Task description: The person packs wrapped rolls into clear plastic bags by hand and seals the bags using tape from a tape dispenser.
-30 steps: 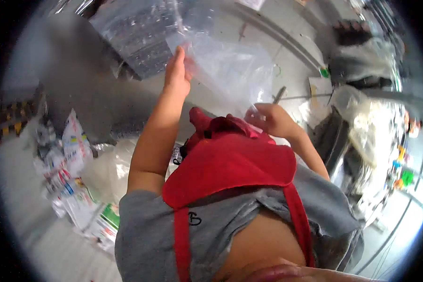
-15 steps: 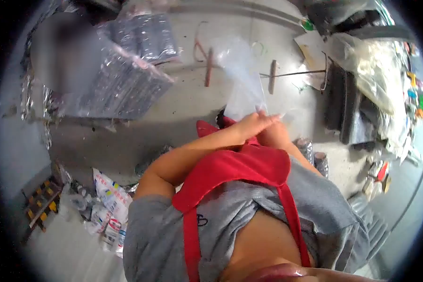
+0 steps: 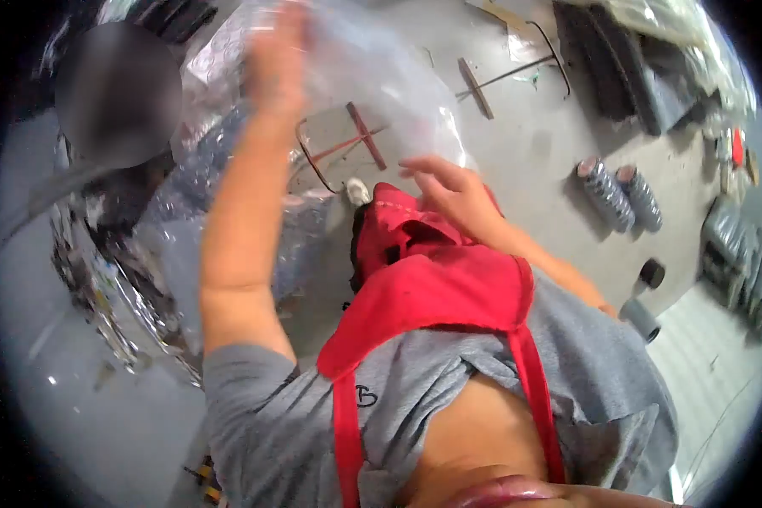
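My left hand [image 3: 281,59] is raised at the upper left, smeared by motion, over one end of a clear plastic sheet [image 3: 389,80]; whether its fingers grip the plastic is unclear. The sheet arcs down to the right, its lower end near my right hand [image 3: 457,190]. My right hand is in front of my red apron [image 3: 432,288], fingers extended and partly apart, with no grip visible. Shiny wrapped material [image 3: 207,169] lies left of my left forearm.
Metal stands with crossbars [image 3: 366,135] [image 3: 476,88] are on the floor ahead. Two wrapped rolls [image 3: 605,195] [image 3: 640,199] lie to the right, near a grey cylinder [image 3: 641,320]. Dark padded material [image 3: 605,72] is at the upper right. A blurred round patch hides part of the upper left.
My hands, together before, are now apart: the left has swung up and left, the right remains near the apron. The plastic sheet has spread leftward. The view has shifted.
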Action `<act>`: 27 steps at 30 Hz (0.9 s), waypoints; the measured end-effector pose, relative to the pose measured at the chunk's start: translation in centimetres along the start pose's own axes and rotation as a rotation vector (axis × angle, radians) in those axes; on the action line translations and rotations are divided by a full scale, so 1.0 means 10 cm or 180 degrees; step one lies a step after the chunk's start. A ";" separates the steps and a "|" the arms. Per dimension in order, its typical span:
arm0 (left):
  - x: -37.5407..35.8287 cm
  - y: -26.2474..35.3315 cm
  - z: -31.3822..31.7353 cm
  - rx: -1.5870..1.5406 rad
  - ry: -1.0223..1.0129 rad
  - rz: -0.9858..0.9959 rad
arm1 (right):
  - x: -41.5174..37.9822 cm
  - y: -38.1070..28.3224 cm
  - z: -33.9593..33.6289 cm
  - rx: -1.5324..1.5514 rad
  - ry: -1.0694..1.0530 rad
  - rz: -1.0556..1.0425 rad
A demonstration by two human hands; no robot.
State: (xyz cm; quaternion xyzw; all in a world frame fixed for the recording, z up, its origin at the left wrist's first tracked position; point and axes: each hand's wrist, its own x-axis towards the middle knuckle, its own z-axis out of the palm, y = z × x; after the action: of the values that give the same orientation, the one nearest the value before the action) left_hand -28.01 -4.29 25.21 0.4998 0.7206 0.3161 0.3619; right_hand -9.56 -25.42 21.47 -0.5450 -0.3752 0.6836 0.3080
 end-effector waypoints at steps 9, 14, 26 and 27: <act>1.82 -0.39 -1.58 -0.1458 0.0327 0.0994 | 1.37 0.86 1.65 -0.2267 -0.0570 0.0226; 1.95 -0.52 -1.98 -0.0747 -0.0992 0.0060 | 1.33 0.56 1.51 -0.1963 0.0198 0.0215; 1.87 -1.55 -1.75 -0.0683 -0.1755 -0.0545 | 0.22 0.99 0.59 -0.3211 0.0021 0.0586; 1.75 -1.57 -1.71 -0.0535 -0.1621 -0.0523 | 0.07 1.15 0.45 -0.3229 0.0103 0.0340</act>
State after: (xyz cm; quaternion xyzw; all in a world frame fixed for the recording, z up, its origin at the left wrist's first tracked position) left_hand -54.19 5.99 17.99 0.4713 0.6158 0.2085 0.5960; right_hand -14.27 -31.70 11.88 -0.6549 -0.6267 0.4217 -0.0250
